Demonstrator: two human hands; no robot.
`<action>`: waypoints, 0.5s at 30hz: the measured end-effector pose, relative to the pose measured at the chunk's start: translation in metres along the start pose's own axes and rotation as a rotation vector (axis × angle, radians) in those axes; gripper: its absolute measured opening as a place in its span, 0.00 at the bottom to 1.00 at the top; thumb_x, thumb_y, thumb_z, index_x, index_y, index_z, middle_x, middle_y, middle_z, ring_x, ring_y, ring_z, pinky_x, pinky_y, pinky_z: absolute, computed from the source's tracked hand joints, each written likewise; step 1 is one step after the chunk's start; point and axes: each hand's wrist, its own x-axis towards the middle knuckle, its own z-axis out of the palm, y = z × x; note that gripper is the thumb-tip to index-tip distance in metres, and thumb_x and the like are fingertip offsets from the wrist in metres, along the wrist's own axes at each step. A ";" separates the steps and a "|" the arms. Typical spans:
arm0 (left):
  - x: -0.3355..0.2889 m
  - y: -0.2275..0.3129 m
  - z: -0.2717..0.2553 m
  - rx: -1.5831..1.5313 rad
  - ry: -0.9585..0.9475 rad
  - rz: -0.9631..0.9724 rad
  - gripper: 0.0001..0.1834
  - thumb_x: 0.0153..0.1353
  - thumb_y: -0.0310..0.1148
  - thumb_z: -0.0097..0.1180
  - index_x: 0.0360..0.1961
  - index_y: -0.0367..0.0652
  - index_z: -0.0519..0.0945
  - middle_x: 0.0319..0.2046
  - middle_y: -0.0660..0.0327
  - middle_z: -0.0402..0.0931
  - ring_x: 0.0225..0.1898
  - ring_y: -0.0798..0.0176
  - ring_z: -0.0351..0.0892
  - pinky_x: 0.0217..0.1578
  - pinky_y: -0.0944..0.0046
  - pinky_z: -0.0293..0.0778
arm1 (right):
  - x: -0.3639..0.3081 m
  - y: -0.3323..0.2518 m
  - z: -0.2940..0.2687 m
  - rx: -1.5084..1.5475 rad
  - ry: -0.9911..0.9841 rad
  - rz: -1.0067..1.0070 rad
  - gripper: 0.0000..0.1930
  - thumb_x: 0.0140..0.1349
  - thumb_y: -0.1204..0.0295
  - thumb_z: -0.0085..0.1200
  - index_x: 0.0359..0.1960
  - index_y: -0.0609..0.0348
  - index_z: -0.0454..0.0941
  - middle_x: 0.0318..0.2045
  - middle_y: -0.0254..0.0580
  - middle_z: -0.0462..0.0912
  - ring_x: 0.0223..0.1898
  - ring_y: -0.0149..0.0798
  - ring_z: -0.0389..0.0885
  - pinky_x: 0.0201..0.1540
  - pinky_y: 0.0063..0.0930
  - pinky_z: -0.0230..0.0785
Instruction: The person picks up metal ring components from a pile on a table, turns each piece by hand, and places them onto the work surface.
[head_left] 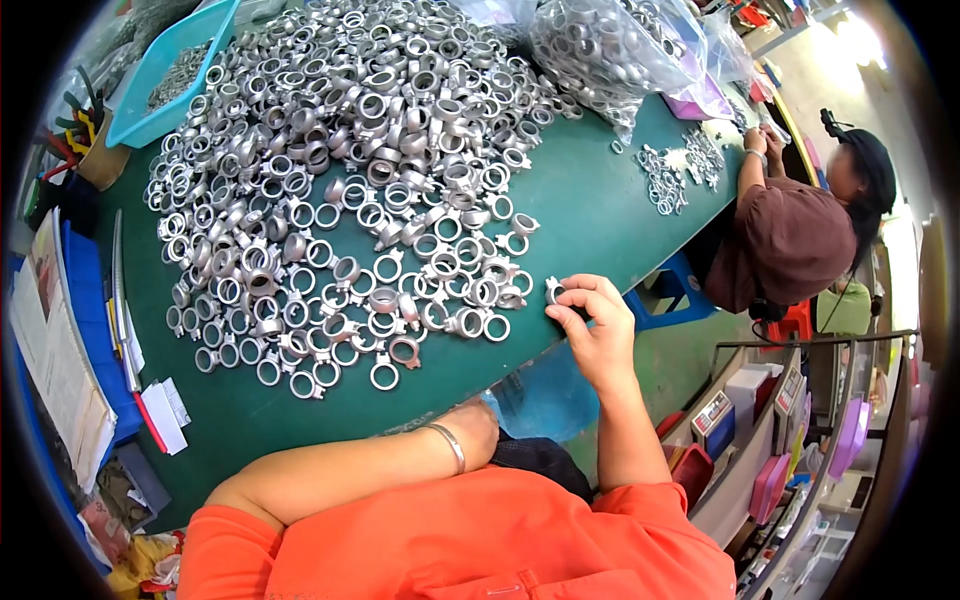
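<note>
Between the thumb and fingers of my right hand (600, 325) is one small silver metal ring (553, 290), pinched above the table's front edge. My left hand (473, 422), with a bracelet on the wrist, rests by the front edge near a clear blue plastic bag (545, 400); its fingers are hidden. A big heap of silver metal rings (340, 130), each with a small lug, covers much of the green tabletop (585, 190). Loose rings spread toward me, one standing a little apart as the nearest ring (384, 376).
A turquoise tray (140, 125) of small parts and a cup of tools (103, 160) stand at the far left. Clear bags of rings (600, 45) lie at the back. A co-worker (800, 235) sits at the right beside smaller parts (665, 180). A blue stool (670, 295) is nearby.
</note>
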 end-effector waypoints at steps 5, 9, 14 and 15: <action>-0.003 -0.001 -0.007 -0.011 -0.055 0.012 0.23 0.61 0.42 0.38 0.38 0.29 0.73 0.36 0.48 0.74 0.46 0.49 0.67 0.52 0.57 0.57 | -0.013 0.001 -0.002 0.639 -0.006 0.080 0.06 0.46 0.85 0.57 0.26 0.67 0.76 0.40 0.45 0.74 0.39 0.33 0.74 0.39 0.24 0.69; -0.002 -0.001 -0.005 -0.035 -0.045 -0.008 0.23 0.61 0.42 0.38 0.41 0.28 0.73 0.38 0.47 0.74 0.48 0.48 0.66 0.55 0.56 0.54 | -0.020 0.004 -0.002 0.801 -0.031 0.072 0.07 0.48 0.85 0.56 0.30 0.67 0.75 0.40 0.46 0.74 0.40 0.34 0.74 0.41 0.25 0.71; -0.002 0.001 -0.014 -0.097 -0.102 -0.045 0.23 0.60 0.42 0.40 0.42 0.30 0.73 0.41 0.46 0.72 0.51 0.47 0.64 0.56 0.55 0.53 | -0.024 -0.003 -0.006 1.310 -0.100 0.539 0.09 0.57 0.80 0.49 0.40 0.66 0.69 0.35 0.53 0.77 0.31 0.36 0.79 0.34 0.24 0.76; -0.003 0.002 -0.015 -0.136 -0.111 -0.068 0.22 0.60 0.42 0.41 0.42 0.31 0.73 0.42 0.46 0.72 0.52 0.47 0.63 0.56 0.55 0.53 | -0.025 -0.004 -0.005 1.292 -0.091 0.574 0.08 0.57 0.80 0.47 0.39 0.66 0.69 0.32 0.53 0.78 0.29 0.35 0.79 0.31 0.22 0.75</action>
